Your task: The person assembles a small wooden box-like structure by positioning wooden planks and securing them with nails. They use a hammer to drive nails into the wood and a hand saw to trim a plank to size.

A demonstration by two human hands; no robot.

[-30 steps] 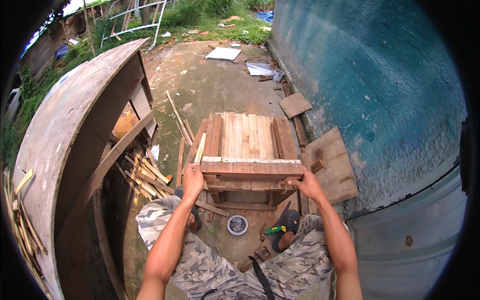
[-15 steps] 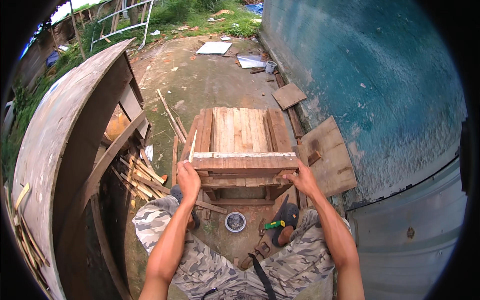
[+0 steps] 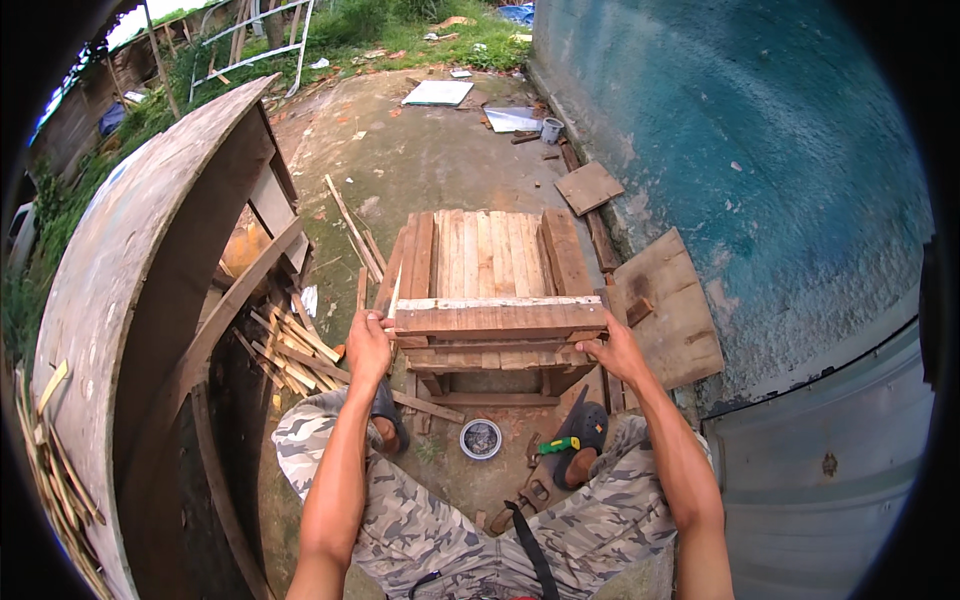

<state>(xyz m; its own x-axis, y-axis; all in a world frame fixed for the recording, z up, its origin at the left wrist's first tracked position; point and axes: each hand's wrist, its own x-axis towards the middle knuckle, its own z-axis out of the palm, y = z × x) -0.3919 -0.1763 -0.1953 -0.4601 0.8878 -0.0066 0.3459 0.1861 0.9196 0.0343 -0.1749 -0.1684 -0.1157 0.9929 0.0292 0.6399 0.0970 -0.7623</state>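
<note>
A small wooden stand (image 3: 490, 250) with a pale slatted top sits on the ground between my feet. Across its near side lies a brown board (image 3: 500, 320) with a whitish, worn upper edge. At the board's left end my left hand (image 3: 369, 348) is closed, fingertips pinching the corner. My right hand (image 3: 615, 348) grips the other end, thumb toward the front face. A thin pale sliver of wood (image 3: 396, 285) stands up beside the left end. Below the stand are a small round tub of dark bits (image 3: 480, 440) and a green-and-yellow handled tool (image 3: 558, 445) beside my right shoe.
A large weathered wooden panel structure (image 3: 90, 300) leans along the left, with split sticks (image 3: 295, 350) heaped at its base. On the right rise a blue wall (image 3: 740, 140) and a metal sheet (image 3: 820, 470). A plywood piece (image 3: 670, 310) rests against the wall.
My left hand has shifted slightly outward along the board's left end, while my right hand keeps its place. The whole view has drifted a little to the right.
</note>
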